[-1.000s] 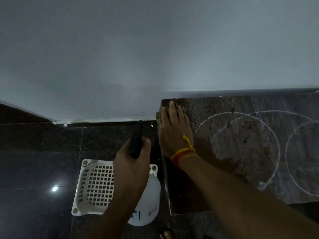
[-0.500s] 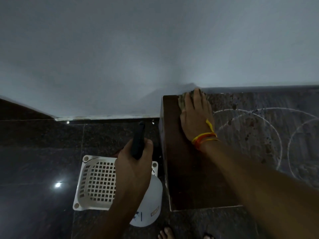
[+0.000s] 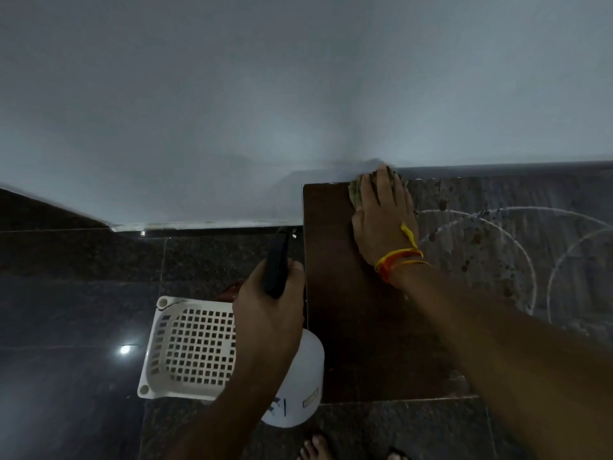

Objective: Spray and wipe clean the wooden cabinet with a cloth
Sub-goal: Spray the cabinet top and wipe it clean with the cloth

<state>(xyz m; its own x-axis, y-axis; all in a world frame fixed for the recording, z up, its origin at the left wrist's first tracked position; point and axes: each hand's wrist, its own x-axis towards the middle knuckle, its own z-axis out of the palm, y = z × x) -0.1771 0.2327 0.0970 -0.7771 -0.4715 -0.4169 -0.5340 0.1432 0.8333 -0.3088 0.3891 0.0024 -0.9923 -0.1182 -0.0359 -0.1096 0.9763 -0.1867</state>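
- wiping: right hand (image 3: 381, 220) flat, fingers together, pressing cloth (image 3: 356, 195) onto wooden cabinet (image 3: 348, 310) top, at back edge by the wall, centre-right of frame.
- cloth: mostly hidden under palm; only a bunched edge shows left of the fingers.
- cabinet top: left strip dark and clean-looking; right part, toward frame's right edge, pale w/ dust, specks, white ring marks.
- left hand (image 3: 268, 313): fingers clamped round spray bottle (image 3: 298, 386), dark trigger head up, white body hanging over floor, lower centre.
- white basket (image 3: 185, 346): on dark floor, just left of bottle.
- risk: cloth so bunched may slip out from under palm at the back edge, drop behind.
- risk: loaded cloth could smear grime back over clean strip.
- risk: bottle held low near cabinet's side; a knock or accidental squeeze likely wets floor by bare toes (image 3: 315, 446), slip hazard.
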